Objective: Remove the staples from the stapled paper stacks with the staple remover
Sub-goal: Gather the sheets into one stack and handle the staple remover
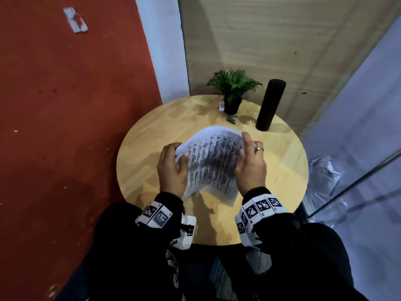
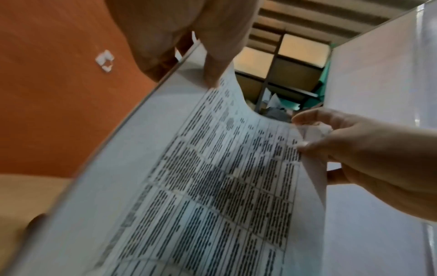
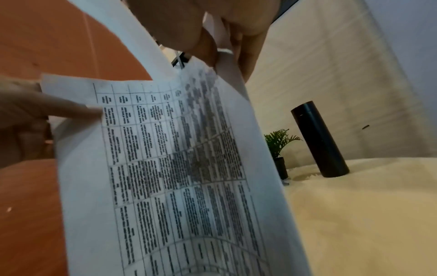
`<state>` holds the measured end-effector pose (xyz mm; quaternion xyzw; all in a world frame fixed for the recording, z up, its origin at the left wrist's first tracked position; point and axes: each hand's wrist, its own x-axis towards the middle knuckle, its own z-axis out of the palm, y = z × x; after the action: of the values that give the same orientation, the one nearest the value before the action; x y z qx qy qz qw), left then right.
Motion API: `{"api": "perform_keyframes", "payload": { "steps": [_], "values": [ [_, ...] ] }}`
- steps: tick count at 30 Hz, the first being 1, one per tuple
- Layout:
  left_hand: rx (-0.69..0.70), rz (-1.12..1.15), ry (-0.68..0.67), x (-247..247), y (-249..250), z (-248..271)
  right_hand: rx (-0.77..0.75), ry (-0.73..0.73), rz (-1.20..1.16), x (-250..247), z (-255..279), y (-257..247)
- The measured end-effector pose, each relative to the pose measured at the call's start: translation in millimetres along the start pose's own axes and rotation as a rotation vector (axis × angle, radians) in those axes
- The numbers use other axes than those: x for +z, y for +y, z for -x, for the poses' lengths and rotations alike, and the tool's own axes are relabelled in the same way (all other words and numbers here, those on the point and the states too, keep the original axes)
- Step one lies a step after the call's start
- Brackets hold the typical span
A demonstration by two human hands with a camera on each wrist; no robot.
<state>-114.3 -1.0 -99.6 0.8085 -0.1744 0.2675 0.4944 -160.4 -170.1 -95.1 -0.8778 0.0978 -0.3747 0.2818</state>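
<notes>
Round table (image 1: 282, 170): two hands (image 1: 171, 168) grip one paper stack (image 1: 212, 164).

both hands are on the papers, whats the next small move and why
Probably lay the paper stack flat on the round table. Left hand and right hand both grip it, bowed and lifted, so neither is free for the small dark tool by the potted plant, likely the staple remover.
</notes>
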Motion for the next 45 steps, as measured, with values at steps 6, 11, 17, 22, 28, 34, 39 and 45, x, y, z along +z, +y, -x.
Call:
{"api": "perform_keyframes", "payload": {
  "steps": [6, 11, 17, 22, 28, 34, 39, 45],
  "values": [
    [-0.450, 0.430, 0.211, 8, 0, -10, -0.021, -0.070, -0.023, 5, 2, 2],
    [-0.643, 0.438, 0.381, 20, -2, -31, 0.130, -0.081, -0.087, 12, 13, 2],
    [-0.645, 0.393, 0.330, 17, -6, -32, 0.147, -0.114, -0.073, 5, 4, 0],
    [-0.518, 0.470, -0.042, 2, -18, -23, 0.092, -0.219, 0.029, -5, 0, 4],
    [-0.462, 0.210, -0.158, 0, -27, -15, 0.134, -0.332, 0.140, -12, -7, 1],
    [-0.474, 0.106, -0.229, 0, -38, -18, 0.229, -0.258, -0.039, -9, 0, 2],
    [-0.539, 0.157, -0.262, 10, -54, 2, 0.610, -0.311, -0.356, 11, 18, 15],
    [-0.440, 0.127, -0.185, 10, -58, 4, 0.482, -0.168, -0.312, 18, 10, 16]
  ]
}}
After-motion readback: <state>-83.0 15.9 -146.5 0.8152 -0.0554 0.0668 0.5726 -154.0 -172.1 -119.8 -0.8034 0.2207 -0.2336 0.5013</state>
